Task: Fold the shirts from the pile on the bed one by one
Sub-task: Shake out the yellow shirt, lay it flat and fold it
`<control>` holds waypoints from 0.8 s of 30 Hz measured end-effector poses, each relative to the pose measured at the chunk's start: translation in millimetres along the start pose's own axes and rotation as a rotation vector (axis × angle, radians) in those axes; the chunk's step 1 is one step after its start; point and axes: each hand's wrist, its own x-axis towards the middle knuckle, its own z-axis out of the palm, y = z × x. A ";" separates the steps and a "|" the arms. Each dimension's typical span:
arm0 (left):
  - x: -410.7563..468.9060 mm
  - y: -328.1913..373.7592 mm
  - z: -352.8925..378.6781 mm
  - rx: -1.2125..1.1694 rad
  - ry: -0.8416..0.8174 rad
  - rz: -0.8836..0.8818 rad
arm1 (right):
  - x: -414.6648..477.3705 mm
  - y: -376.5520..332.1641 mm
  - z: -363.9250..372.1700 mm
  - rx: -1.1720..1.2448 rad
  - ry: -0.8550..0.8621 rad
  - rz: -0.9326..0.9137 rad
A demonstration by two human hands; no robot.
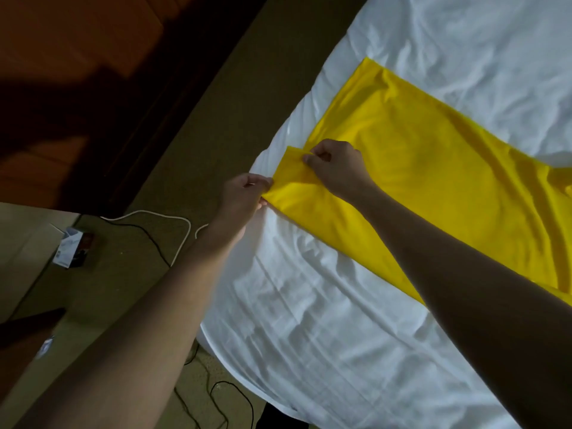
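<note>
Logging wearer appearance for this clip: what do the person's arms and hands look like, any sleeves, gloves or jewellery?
Both are bare. The left hand and right hand wear no gloves; no ring, watch or bracelet shows. Both forearms are uncovered to the frame's edge, so no sleeve is visible.

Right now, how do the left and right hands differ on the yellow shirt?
The left hand pinches the yellow shirt at its corner; the right hand pinches a fold farther in. The left hand lies beside the cloth, the right hand over it. Both grip one end.
</note>
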 end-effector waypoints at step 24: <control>-78.6 -28.9 93.8 0.929 0.008 0.932 | -151.9 133.4 -61.9 -0.382 0.313 -0.003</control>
